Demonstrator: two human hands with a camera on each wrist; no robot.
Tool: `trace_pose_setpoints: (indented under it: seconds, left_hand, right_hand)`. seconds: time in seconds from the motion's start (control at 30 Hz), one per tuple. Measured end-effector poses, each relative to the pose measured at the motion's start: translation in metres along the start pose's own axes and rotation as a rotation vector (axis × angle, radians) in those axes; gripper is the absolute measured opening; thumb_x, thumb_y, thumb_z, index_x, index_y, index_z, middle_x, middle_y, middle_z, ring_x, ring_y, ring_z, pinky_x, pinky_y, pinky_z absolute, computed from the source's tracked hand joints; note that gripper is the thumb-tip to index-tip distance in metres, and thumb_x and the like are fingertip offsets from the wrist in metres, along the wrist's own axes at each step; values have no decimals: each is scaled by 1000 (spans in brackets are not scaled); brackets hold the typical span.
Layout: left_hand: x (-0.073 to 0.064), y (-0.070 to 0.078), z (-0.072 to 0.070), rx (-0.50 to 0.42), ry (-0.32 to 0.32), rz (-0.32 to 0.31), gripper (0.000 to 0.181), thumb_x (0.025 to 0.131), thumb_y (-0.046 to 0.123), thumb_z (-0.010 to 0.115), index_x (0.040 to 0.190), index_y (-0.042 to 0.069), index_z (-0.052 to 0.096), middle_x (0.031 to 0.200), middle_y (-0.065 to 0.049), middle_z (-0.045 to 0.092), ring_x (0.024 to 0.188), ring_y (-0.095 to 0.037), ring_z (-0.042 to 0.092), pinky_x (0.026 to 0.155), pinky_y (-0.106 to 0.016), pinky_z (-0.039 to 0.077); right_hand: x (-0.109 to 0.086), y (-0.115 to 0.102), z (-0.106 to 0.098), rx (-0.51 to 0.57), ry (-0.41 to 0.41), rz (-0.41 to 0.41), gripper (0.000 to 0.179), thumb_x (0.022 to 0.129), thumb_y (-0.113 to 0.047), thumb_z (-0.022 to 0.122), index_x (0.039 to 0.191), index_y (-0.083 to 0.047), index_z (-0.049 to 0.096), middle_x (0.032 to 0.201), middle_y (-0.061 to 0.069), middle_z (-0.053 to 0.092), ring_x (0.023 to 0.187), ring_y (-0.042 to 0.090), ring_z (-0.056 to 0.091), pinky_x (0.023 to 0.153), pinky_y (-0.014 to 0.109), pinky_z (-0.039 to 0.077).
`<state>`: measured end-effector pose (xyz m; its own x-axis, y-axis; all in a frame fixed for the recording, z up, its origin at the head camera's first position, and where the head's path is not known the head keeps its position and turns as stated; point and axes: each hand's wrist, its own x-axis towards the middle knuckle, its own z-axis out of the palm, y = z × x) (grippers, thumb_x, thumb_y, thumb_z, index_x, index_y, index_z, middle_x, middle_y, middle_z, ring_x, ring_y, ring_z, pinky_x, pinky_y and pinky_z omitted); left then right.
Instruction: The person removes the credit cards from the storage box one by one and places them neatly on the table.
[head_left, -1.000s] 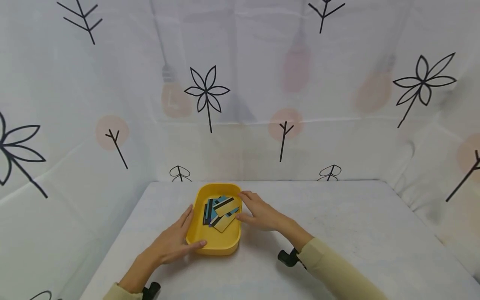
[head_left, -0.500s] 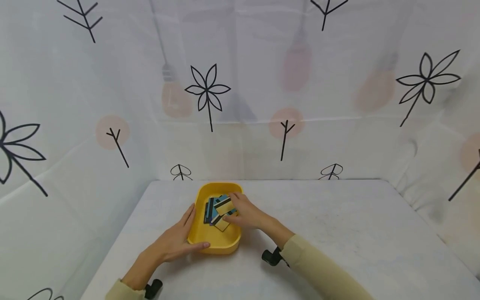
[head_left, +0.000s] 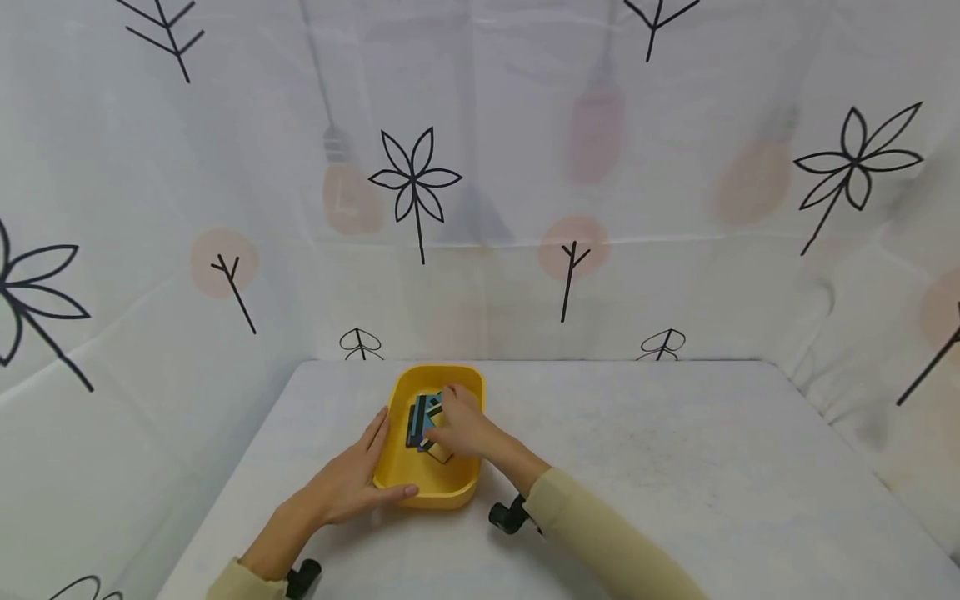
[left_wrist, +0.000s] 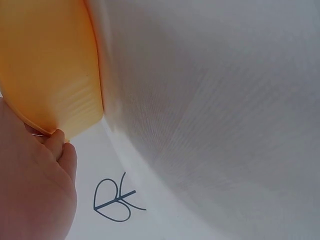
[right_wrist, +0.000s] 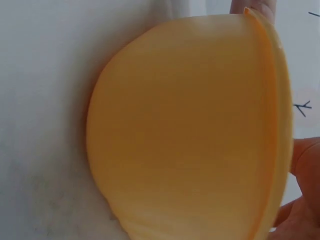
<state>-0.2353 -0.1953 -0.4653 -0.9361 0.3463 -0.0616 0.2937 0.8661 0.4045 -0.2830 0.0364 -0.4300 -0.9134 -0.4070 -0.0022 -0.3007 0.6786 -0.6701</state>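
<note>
In the head view, a yellow plastic tub stands on the white table. My left hand grips its near left corner, fingers along the left side and thumb over the near rim. Several striped cards lie overlapping in the tub: blue cards at the left and a yellow card nearer me. My right hand reaches in over the right rim, above the cards, thumb and fingers spread apart and hiding the right part of the pile. The right wrist view shows this hand behind the rim.
The white tabletop extends right of the tub. A white curtain with black plant drawings hangs behind it and along both sides. Dark wrist cameras sit under both sleeves.
My right hand has moved left from the tub's right rim to over the cards, covering more of them. The left hand and the tub stay nearly in place.
</note>
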Motion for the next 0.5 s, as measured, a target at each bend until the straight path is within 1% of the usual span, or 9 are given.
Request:
trace_pose_setpoints:
  seconds: [0.07, 0.17, 0.27, 0.37, 0.5]
  left_hand:
    - [0, -1, 1, 2, 2, 8, 120, 83, 79, 60, 165, 13, 4, 173, 0, -1, 150, -34, 36, 116, -55, 39]
    - [-1, -3, 3, -4, 4, 16, 120, 83, 79, 61, 165, 12, 4, 173, -1, -1, 149, -34, 35, 115, -55, 39]
    - [-2, -3, 3, -7, 2, 16, 120, 83, 79, 61, 165, 12, 3, 173, -1, -2, 150, -33, 34, 116, -54, 39]
    - [-2, -3, 2, -12, -2, 18, 120, 84, 78, 61, 165, 12, 3, 173, -1, -2, 151, -33, 32, 117, -53, 38]
    - [-1, -1, 0, -7, 5, 26, 119, 84, 77, 61, 165, 10, 4, 173, -3, -1, 151, -34, 32, 117, -54, 37]
  right_hand:
    - [5, -1, 5, 15, 15, 36, 82, 96, -27, 73, 157, 7, 28, 163, 25, 26, 143, 36, 38, 119, 50, 36]
    - [12, 0, 13, 27, 38, 68, 81, 95, -24, 74, 156, 7, 30, 161, 25, 27, 137, 36, 42, 115, 50, 41]
    - [17, 0, 21, 28, 63, 101, 80, 94, -20, 74, 156, 7, 31, 160, 26, 28, 136, 38, 41, 113, 52, 42]
    - [21, 0, 26, 38, 106, 145, 78, 93, -16, 75, 154, 8, 32, 157, 28, 29, 137, 42, 37, 114, 56, 38]
    - [28, 1, 31, 41, 148, 186, 77, 92, -12, 74, 153, 9, 32, 155, 32, 28, 141, 48, 29, 119, 61, 27]
